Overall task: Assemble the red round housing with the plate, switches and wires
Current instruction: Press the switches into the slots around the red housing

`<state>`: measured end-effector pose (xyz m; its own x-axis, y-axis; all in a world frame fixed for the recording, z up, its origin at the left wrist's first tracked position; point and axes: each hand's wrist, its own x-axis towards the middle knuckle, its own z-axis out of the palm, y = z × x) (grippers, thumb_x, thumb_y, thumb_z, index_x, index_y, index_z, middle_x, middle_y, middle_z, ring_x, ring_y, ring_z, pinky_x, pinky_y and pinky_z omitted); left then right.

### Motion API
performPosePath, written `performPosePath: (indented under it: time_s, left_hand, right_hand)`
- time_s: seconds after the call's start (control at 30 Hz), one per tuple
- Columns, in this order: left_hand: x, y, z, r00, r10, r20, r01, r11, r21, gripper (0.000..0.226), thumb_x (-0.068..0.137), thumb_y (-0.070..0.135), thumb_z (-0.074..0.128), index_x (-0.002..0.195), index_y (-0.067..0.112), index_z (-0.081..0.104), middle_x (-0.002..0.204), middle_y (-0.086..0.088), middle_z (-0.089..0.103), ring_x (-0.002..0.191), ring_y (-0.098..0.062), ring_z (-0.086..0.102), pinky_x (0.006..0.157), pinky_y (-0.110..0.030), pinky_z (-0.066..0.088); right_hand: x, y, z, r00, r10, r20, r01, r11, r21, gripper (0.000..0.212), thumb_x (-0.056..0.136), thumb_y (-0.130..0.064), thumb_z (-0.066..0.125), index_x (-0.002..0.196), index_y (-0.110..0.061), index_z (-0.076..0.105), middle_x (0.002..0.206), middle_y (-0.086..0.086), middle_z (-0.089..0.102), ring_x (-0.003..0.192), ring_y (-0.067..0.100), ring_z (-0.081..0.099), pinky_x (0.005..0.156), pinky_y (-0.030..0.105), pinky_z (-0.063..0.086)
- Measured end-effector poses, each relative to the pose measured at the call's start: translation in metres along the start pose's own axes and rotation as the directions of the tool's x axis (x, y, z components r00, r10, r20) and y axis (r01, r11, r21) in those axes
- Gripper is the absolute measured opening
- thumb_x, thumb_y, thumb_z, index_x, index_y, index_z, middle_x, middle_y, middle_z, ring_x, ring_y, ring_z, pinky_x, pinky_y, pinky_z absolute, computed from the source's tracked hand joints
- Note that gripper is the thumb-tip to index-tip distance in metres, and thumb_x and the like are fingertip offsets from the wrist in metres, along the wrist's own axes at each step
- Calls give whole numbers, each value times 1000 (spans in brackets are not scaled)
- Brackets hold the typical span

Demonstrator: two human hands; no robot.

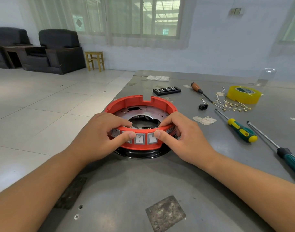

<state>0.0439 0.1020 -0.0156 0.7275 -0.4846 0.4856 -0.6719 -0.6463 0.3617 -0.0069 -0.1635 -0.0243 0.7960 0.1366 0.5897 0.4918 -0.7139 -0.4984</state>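
Both the left hand point(103, 131) and right hand point(178, 131) pinch the red housing point(140, 101) (plate point(126, 113) and switches point(139, 138) fitted), while wires point(230, 103) beyond the right hand remain unconnected.

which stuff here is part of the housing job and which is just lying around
In the job: housing, plate, switches, wires, left hand, right hand.

Lying about: tape, three screwdrivers, bit case, black connector.

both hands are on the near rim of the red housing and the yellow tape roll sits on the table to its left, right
Not quite. In the head view the yellow tape roll sits to the right of the red housing, not the left. Both the left hand and right hand do grip its near rim.
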Motion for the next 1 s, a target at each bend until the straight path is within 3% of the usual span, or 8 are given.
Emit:
performPosePath:
  time_s: [0.3, 0.47, 0.57, 0.7, 0.77, 0.83, 0.9, 1.0]
  left_hand:
    - [2, 0, -2, 1000, 19, -6, -20, 999, -45, 63, 85, 77, 46, 123, 36, 76, 125, 21, 72, 120, -4, 63, 105, -39, 48]
    - [-4, 13, 7, 998, 50, -50, -47, 997, 58, 59, 92, 74, 37, 134, 44, 66, 146, 29, 51, 146, 0, 31, 122, -35, 14]
    - [-5, 30, 18, 994, -3, -113, 3, 1000, 8, 60, 93, 72, 33, 130, 43, 70, 143, 24, 57, 143, -10, 33, 117, -37, 21]
    - [0, 31, 19, 990, -29, -137, 9, 990, -142, 56, 95, 64, 39, 118, 31, 78, 129, 17, 66, 136, -8, 41, 113, -7, 19]
    - [2, 22, 15, 985, -57, -161, 25, 981, -193, 47, 98, 57, 45, 111, 30, 81, 123, 19, 70, 132, -1, 48, 107, 0, 22]
    - [2, 11, 11, 976, -130, -175, 68, 943, -325, 43, 97, 58, 46, 100, 33, 81, 116, 25, 73, 130, 2, 54, 107, -9, 35]
    - [2, 1, 7, 971, -186, -148, 110, 903, -415, 42, 100, 57, 48, 96, 31, 82, 114, 26, 75, 130, 4, 57, 103, -20, 45]
    - [1, -6, 4, 972, -192, -132, 123, 906, -406, 31, 107, 37, 57, 91, 27, 81, 120, 27, 73, 138, 10, 47, 109, -15, 37]
  right_hand:
    - [-2, 0, 1, 1000, 25, 9, -25, 1000, 6, 27, 92, -53, 62, 100, -28, 63, 99, -17, 62, 99, 8, 61, 80, 19, 47]
    - [-7, -12, 2, 995, 46, -92, -63, 981, -185, 35, 88, -63, 58, 97, -29, 66, 94, -17, 63, 91, 6, 60, 79, 29, 51]
    - [-6, -20, 2, 980, 48, -194, -93, 969, -229, 34, 88, -60, 62, 96, -29, 73, 92, -18, 67, 87, 1, 62, 77, 29, 52]
    - [-14, -7, -17, 984, -163, -76, 142, 963, -229, 39, 95, -52, 58, 120, -24, 71, 117, -17, 65, 97, -19, 53, 81, 16, 47]
    - [-12, 10, -38, 986, -155, -65, 137, 964, -227, 48, 93, -53, 58, 128, -22, 67, 132, -9, 59, 119, -3, 55, 93, 29, 52]
    - [-10, 27, -59, 993, -118, -18, 108, 955, -275, 55, 91, -56, 59, 137, -25, 62, 145, -7, 51, 130, 12, 52, 102, 42, 49]
    - [-11, 41, -70, 991, -104, 88, 128, 932, -338, 57, 91, -60, 59, 141, -34, 57, 155, -12, 41, 134, 12, 46, 111, 44, 40]
    - [-13, 47, -66, 982, -87, 167, 130, 954, -269, 56, 89, -62, 63, 139, -37, 56, 158, -18, 37, 144, 8, 36, 118, 43, 34]
